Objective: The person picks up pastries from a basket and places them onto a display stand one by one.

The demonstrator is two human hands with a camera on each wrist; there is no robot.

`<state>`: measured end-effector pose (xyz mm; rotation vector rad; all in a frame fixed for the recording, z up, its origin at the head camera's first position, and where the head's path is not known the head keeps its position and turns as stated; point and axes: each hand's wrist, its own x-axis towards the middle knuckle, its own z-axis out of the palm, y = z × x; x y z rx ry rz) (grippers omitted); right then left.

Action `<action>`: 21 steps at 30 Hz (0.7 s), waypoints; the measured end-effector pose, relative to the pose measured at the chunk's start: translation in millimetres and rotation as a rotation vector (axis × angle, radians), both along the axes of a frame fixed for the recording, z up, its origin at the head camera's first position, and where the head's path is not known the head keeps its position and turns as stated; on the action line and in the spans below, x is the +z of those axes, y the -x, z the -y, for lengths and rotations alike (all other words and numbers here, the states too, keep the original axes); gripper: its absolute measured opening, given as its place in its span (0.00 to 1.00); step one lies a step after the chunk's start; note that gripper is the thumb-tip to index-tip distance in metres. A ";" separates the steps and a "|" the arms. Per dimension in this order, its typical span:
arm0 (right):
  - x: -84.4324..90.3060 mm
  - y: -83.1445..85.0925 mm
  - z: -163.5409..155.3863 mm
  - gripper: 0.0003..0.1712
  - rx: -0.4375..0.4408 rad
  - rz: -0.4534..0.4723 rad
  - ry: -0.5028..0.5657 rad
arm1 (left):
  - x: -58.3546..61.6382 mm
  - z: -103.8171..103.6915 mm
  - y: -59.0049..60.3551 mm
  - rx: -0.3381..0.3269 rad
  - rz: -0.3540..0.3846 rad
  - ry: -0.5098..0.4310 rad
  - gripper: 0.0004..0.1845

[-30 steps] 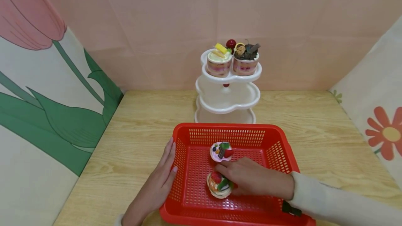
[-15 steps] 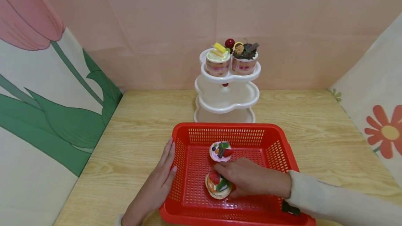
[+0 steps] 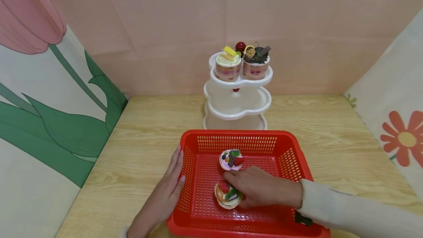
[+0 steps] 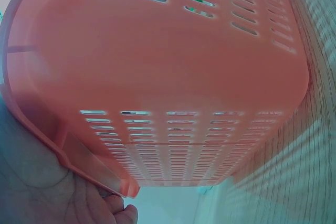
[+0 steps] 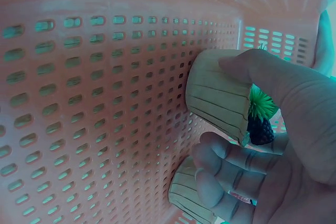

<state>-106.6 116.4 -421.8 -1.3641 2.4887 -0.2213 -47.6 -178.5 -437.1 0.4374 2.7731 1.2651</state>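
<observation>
Wooden tabletop (image 3: 138, 135), pale grain, walled by pink and floral panels. Red perforated basket (image 3: 290, 157) sits at the near edge, centred. Behind it, at the far edge, a white three-tier stand (image 3: 238, 104); top tier carries two dessert cups (image 3: 227, 66) side by side, lower tiers bare. Left hand (image 3: 163, 197) lies flat with fingers straight against the basket's outer left wall, palm on the tabletop, grasping nothing. Right hand (image 3: 262, 190), sleeve in cream, reaches into the basket from the near right corner; fingers and thumb curl round a fruit-topped tartlet (image 3: 227, 195) on the basket floor near its middle. Wrist view shows thumb over the pleated paper case. A second cupcake with pink icing (image 3: 231, 159) stands just beyond, close to the right hand's fingertips; contact uncertain.
</observation>
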 end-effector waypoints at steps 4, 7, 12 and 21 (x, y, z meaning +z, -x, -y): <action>-0.1 0.1 -0.6 0.37 0.005 0.006 0.002 | -0.2 -0.2 -0.3 0.005 0.005 0.002 0.37; -0.4 0.0 -0.2 0.42 0.012 0.010 -0.009 | -0.7 -0.3 -0.1 0.006 -0.005 0.012 0.37; -2.4 -1.2 2.0 0.42 0.015 0.000 -0.027 | -0.7 -0.3 0.1 0.005 -0.007 0.013 0.37; -1.4 -1.1 4.2 0.35 0.000 0.021 -0.017 | -0.1 -0.2 0.0 0.009 0.001 0.019 0.37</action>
